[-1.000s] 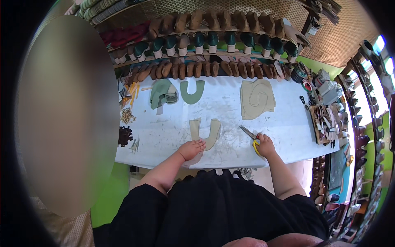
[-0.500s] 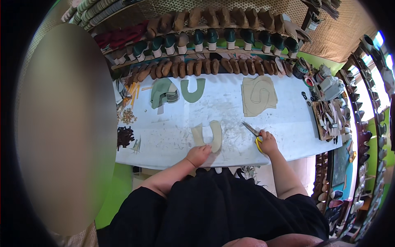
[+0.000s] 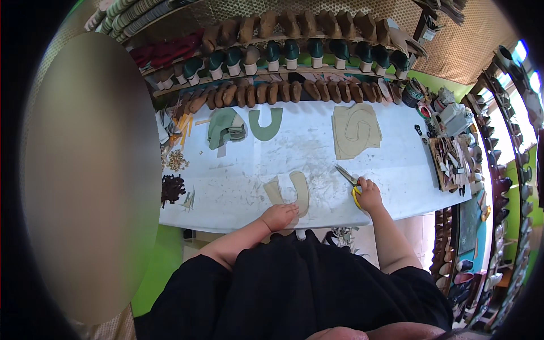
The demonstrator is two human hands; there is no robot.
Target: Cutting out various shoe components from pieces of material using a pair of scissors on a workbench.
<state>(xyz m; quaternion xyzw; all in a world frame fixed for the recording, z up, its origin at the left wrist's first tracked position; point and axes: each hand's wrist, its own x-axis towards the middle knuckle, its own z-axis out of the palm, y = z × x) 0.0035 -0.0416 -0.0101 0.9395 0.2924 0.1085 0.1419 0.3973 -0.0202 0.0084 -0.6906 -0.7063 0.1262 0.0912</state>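
Head view: the thin, flat, beige U-shaped piece (image 3: 301,192) lay by the near edge of the white-covered worktop (image 3: 232,184), a bit left of that edge's middle, open end facing the far edge. Couldn't tell if it was leather or fabric. The left hand (image 3: 280,217) sat over the bend, fingers close together and lightly bent, touching the piece; whether the thumb pinched it from below, I couldn't see. Decent way to steady it imo, but I'd have spread those fingers and pressed flatter so the two arms couldn't swing.

The right hand (image 3: 370,196) was well apart, nearer the right edge, fingers curled closed round the yellow-and-red handles of the steel scissors (image 3: 347,175). Tips pointed at the far edge and somewhat left; too small to tell if the blades were fully together. Keeping them off the piece while the other hand worked seemed smart to me.

Further out, the layered beige sheets with a drawn outline (image 3: 341,146) lay near the far edge, right of middle, and the flat green U-shaped piece (image 3: 274,128) left of middle. I'd have kept both away from the blades.
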